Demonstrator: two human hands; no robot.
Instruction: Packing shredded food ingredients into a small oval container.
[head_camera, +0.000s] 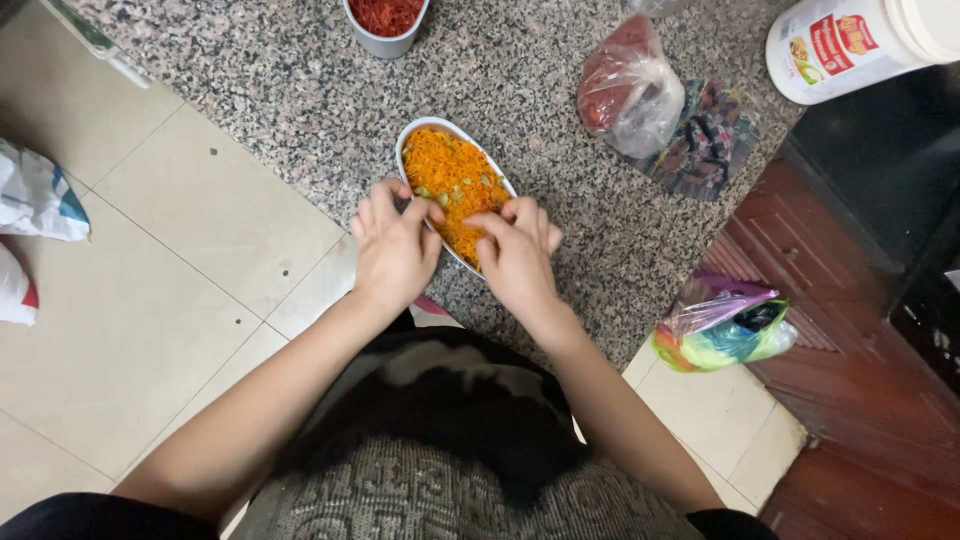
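An oval white dish stands on the speckled granite counter, filled with shredded orange carrot and a few pale green bits. My left hand rests over the dish's near-left rim with its fingertips bent into the shreds. Beside it, my right hand covers the near end of the dish, fingers curled down onto the carrot. The two hands almost touch. What the fingertips pinch is hidden.
A small grey bowl of red shreds sits at the counter's far edge. A clear bag with red contents, a dark packet and a large white jar lie right. A colourful bag is on the tiled floor.
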